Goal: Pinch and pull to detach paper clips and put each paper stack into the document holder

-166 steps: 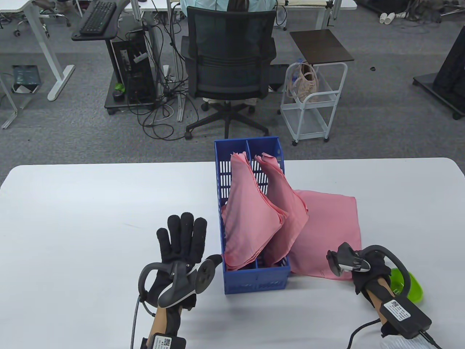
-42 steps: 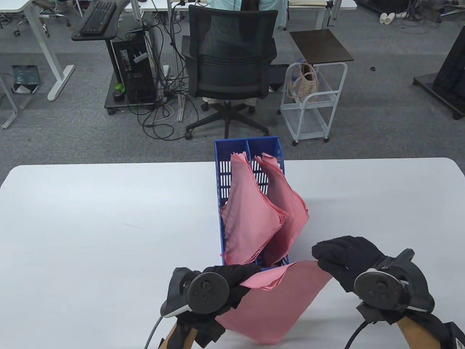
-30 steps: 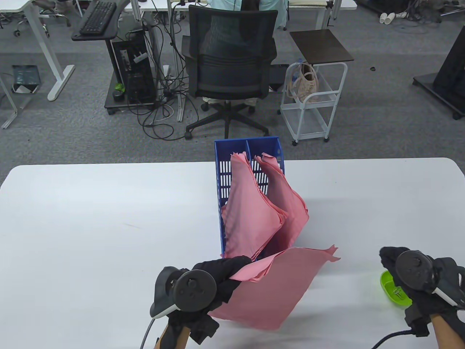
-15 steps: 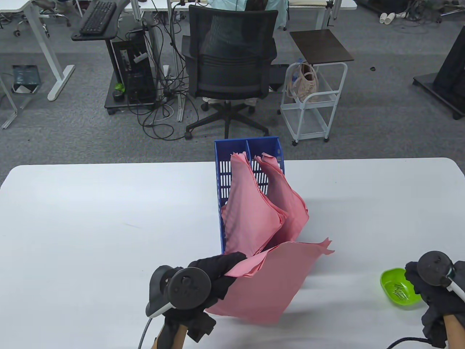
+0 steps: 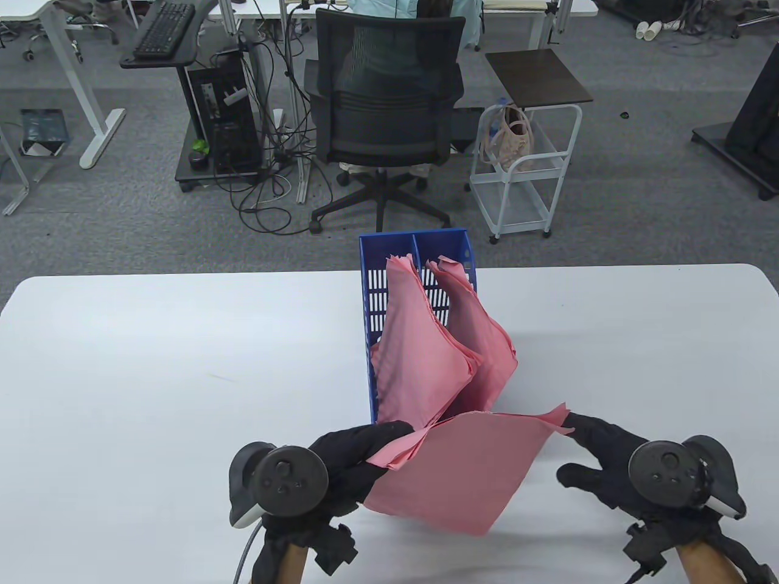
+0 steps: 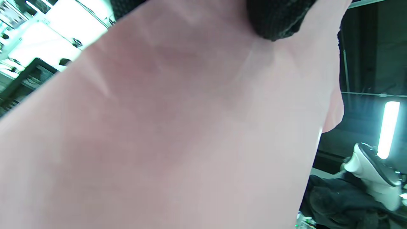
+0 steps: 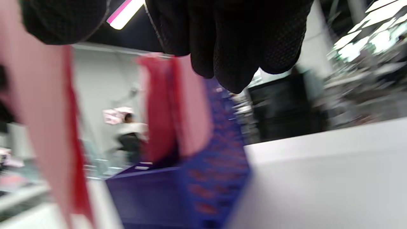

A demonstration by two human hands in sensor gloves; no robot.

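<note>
A pink paper stack hangs tilted above the table's front, just before the blue document holder. My left hand grips the stack's left corner, fingers curled round it. My right hand is spread, its index finger reaching the stack's right corner and the thumb apart below. Two other pink stacks lean in the holder's two compartments. In the left wrist view the held stack fills the frame under a fingertip. The right wrist view shows the holder and the held stack, blurred. No paper clip shows.
The white table stretches to both sides of the holder. Beyond its far edge stand an office chair with a person behind it and a white trolley.
My right hand came back left from the green bowl to the stack's right corner and now hides the bowl. The left hand kept its grip and the stack shifted slightly.
</note>
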